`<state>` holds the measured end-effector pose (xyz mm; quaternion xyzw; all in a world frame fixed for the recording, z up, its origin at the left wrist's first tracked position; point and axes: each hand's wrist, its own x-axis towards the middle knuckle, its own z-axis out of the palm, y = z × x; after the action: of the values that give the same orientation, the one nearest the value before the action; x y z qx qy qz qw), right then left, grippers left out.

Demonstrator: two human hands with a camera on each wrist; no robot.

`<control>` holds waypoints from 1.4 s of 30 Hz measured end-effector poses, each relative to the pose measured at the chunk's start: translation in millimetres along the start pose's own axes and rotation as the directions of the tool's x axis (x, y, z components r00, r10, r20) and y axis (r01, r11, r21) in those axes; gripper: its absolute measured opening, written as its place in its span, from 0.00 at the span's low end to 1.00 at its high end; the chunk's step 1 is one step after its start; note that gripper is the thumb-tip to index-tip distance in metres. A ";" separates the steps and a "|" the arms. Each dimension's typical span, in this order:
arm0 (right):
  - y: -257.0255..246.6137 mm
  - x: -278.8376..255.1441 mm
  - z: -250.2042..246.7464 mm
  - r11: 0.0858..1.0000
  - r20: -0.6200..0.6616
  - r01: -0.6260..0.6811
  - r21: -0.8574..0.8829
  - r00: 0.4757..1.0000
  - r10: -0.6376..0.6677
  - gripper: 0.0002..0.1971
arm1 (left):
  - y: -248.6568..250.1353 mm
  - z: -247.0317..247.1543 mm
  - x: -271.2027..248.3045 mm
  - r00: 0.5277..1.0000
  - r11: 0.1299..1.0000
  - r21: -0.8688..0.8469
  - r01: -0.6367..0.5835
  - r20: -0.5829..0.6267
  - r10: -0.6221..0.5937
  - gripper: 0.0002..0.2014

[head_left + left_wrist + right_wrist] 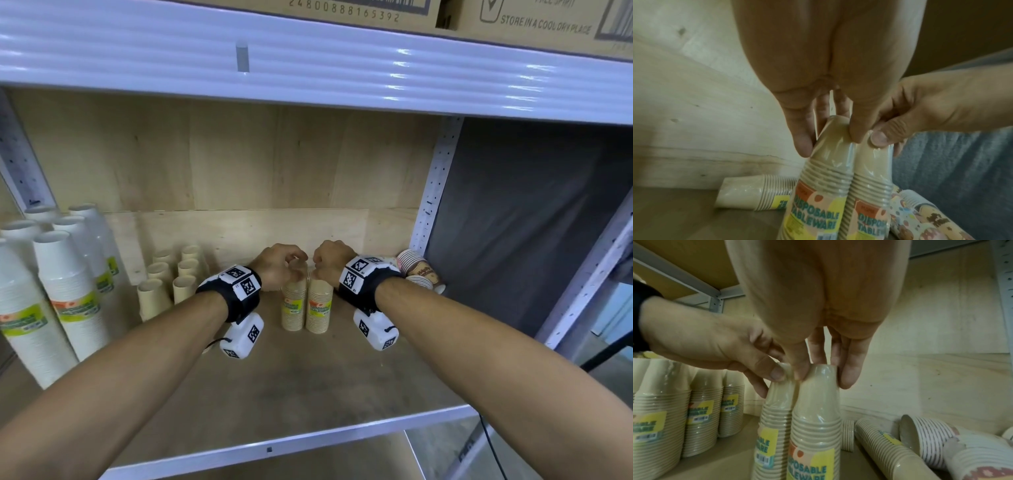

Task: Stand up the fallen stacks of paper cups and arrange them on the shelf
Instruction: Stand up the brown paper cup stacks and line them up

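Two tan wrapped cup stacks stand upright side by side mid-shelf [308, 383]. My left hand [289, 266] [830, 142] pinches the top of the left stack [293, 310] [824, 172]. My right hand [317, 270] [818, 379] pinches the top of the right stack [319, 310] [816, 421]. Behind them a tan stack [748, 196] lies on its side against the back board. At the right corner lie more fallen stacks: a tan one [890, 456] and brown-patterned ones [421, 270] [931, 439].
Tall white cup stacks [65, 301] stand at the far left, with several upright tan stacks [171, 277] beside them. A perforated post [431, 192] bounds the right side. Cardboard boxes [534, 20] sit on the shelf above. Bare board lies toward the front rail [274, 442].
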<state>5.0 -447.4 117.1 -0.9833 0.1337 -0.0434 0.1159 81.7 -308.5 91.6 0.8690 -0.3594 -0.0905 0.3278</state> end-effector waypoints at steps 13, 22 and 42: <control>2.5 3.7 0.8 0.999 0.006 0.009 -0.041 1.000 -0.009 0.18 | 8.1 -1.5 -0.4 0.998 0.997 0.062 -0.044 -0.032 0.046 0.18; 4.6 3.0 5.6 1.000 0.001 0.000 -0.013 1.000 0.000 0.19 | 11.7 -3.6 -3.6 1.000 0.995 0.092 -0.025 -0.008 0.025 0.18; -35.2 -14.7 -13.7 0.975 0.119 0.213 -0.065 0.972 -0.204 0.13 | 41.1 -46.9 -40.1 0.964 0.911 0.404 0.082 0.202 -0.176 0.20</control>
<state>-1.8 -413.4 138.0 -0.9965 0.0247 0.0049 0.0799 47.9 -279.1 150.6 0.9221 -0.3478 -0.1399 0.0960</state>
